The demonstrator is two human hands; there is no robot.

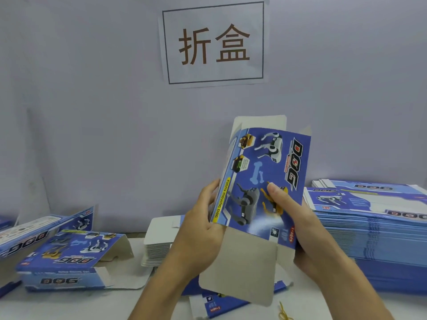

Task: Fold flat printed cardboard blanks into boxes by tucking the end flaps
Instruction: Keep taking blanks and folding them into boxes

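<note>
Both hands hold one blue printed box blank (261, 179) upright above the tabletop (69, 303). The left hand (201, 229) is closed on its left edge, the right hand (298, 227) on its lower right, thumb pressed across the printed face. Grey end flaps (one at each end) stand open. A tall stack of flat blanks (374, 229) lies just to the right, a partly folded box (67, 257) well to the left, and a wall sign (213, 42) hangs behind.
</note>
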